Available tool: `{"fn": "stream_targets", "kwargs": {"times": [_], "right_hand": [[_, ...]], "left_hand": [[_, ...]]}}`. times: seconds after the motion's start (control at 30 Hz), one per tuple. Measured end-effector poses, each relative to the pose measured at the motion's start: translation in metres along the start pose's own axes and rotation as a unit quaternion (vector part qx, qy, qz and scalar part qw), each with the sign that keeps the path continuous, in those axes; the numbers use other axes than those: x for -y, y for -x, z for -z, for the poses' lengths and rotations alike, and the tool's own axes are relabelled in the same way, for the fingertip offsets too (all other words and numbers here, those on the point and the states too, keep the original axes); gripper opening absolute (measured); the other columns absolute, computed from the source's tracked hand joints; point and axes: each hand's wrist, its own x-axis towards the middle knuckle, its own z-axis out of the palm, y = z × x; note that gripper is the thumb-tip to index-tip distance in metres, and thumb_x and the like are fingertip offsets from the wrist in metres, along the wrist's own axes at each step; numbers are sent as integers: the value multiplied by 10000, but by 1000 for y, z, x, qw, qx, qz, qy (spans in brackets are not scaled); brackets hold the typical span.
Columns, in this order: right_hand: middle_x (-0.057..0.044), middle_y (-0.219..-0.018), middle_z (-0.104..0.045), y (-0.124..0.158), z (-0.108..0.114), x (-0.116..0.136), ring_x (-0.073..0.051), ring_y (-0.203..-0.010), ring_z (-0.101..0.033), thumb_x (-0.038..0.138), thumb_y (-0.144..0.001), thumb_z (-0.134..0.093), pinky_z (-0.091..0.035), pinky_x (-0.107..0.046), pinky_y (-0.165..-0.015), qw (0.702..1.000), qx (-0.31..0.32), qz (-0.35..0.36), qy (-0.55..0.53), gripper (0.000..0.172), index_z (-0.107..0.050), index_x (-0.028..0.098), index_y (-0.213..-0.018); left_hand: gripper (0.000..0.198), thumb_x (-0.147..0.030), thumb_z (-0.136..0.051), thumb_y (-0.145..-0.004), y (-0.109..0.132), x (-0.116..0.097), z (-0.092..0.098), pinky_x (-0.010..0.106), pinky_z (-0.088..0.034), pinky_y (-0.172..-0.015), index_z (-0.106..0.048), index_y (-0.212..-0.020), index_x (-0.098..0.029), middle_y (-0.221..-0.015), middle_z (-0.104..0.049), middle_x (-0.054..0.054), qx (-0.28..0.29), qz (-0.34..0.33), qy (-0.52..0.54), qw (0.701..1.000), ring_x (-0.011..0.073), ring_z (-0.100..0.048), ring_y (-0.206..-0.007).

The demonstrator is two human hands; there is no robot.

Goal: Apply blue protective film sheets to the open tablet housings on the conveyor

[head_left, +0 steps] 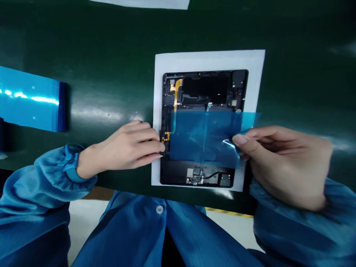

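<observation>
An opened tablet housing (217,89), black with exposed parts and an orange flex cable (175,107), lies in front of me on a white sheet (256,70). My left hand (130,146) is at the housing's left edge, with bent fingers against it; the thumb is mostly hidden. A transparent blue film (194,137) lies across the lower middle of the housing and sticks out past its right edge. Between thumb and index finger, my right hand (286,159) pinches the film's right side, which curls up there.
A stack of shiny blue films (30,98) sits on the dark green table (111,44) at the left. Another white sheet (150,3) shows at the far edge of view. Yellow-and-black tape (230,212) runs below the table's near edge.
</observation>
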Motion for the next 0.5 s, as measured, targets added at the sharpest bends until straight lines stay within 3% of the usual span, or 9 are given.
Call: {"fn": "stream_targets", "kwargs": {"times": [0.5], "right_hand": [[37, -718, -761, 0, -2, 3, -89, -561, -627, 330, -788, -945, -487, -234, -518, 1000, 3, -1, -3, 144, -847, 269, -875]], "left_hand": [[87, -239, -636, -1057, 0, 0, 1, 317, -493, -732, -705, -1056, -186, -972, -767, 38, 10, 2, -1, 1000, 164, -664, -838]]}}
